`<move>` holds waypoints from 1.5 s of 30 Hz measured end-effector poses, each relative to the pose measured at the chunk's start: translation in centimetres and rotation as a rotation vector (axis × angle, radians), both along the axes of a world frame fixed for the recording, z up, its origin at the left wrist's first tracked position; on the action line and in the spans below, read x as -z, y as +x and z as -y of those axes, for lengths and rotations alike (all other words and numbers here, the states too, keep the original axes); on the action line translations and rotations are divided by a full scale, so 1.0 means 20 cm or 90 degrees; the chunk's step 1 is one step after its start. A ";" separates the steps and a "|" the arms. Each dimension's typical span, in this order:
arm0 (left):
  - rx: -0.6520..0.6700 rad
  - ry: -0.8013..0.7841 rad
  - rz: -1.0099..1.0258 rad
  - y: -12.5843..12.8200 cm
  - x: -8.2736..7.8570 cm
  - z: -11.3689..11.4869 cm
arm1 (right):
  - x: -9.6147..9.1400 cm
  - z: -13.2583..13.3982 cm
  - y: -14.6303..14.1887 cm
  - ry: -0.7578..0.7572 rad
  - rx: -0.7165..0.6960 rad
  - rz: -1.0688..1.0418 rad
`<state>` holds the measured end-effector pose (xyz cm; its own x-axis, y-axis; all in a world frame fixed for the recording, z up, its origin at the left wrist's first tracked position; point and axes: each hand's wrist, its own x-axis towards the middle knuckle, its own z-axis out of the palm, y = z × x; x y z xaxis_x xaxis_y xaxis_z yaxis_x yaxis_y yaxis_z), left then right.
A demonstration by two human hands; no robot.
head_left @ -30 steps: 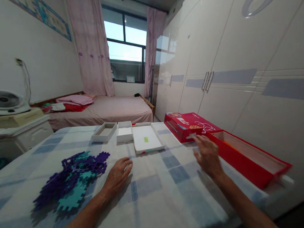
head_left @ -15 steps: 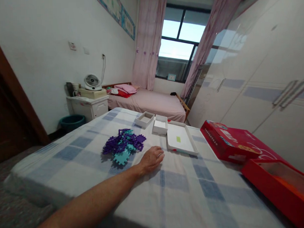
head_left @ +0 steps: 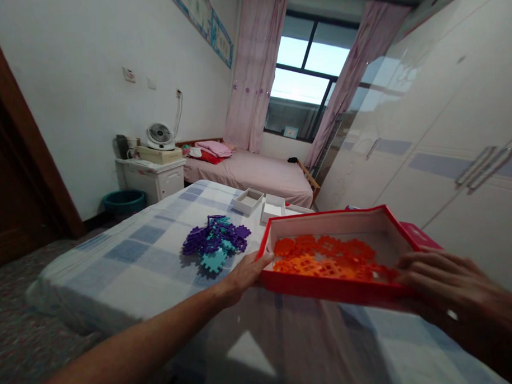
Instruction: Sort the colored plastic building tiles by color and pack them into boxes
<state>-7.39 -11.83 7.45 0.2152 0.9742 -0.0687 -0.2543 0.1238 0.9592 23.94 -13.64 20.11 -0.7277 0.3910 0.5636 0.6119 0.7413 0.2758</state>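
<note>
A red box (head_left: 326,287) hangs in the air above the bed, held at both ends and tipped toward me. Orange foam puzzle pieces (head_left: 321,257) lie inside it. My left hand (head_left: 242,273) grips its left end, thumb on the rim. At the box's right end my right hand (head_left: 448,289) is closed over the rim with the fingers on top. A heap of purple and teal foam pieces (head_left: 216,244) lies on the checked bedspread (head_left: 141,257) just left of my left hand.
Two small white trays (head_left: 248,200) stand behind the box, a third mostly hidden. White wardrobe doors (head_left: 447,123) line the right side. A white cabinet with a fan (head_left: 159,136) and a teal bin (head_left: 124,201) stand at the left wall, a second bed (head_left: 255,172) beyond.
The red box has come up off the bed's right side into both hands in front of me. My right hand has come back into view. My left hand left the bedspread for the box.
</note>
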 end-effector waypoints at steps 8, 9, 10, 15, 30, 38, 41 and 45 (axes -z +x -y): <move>-0.140 -0.092 0.191 -0.04 0.16 0.02 | -0.35 -0.30 -0.58 -0.035 -0.185 0.136; -0.149 -0.100 0.212 -0.04 0.17 0.01 | -0.37 -0.33 -0.63 -0.031 -0.174 0.082; -0.153 -0.103 0.234 -0.03 0.17 0.01 | -0.39 -0.35 -0.68 -0.023 -0.149 0.030; -0.138 -0.139 0.332 -0.04 0.17 0.00 | -0.43 -0.50 -0.77 -0.151 -0.038 -0.079; 0.028 -0.182 0.618 -0.10 0.17 -0.08 | -0.53 -0.55 -1.38 -0.147 0.054 0.058; 0.027 -0.126 0.693 -0.16 0.16 -0.09 | -0.55 -0.47 -1.44 -0.140 0.035 0.016; 0.072 -0.189 0.701 -0.16 0.16 -0.09 | -0.52 -0.48 -1.43 -0.175 0.054 0.033; 0.056 -0.164 0.689 -0.15 0.13 -0.09 | -0.56 -0.45 -1.42 -0.132 0.070 0.022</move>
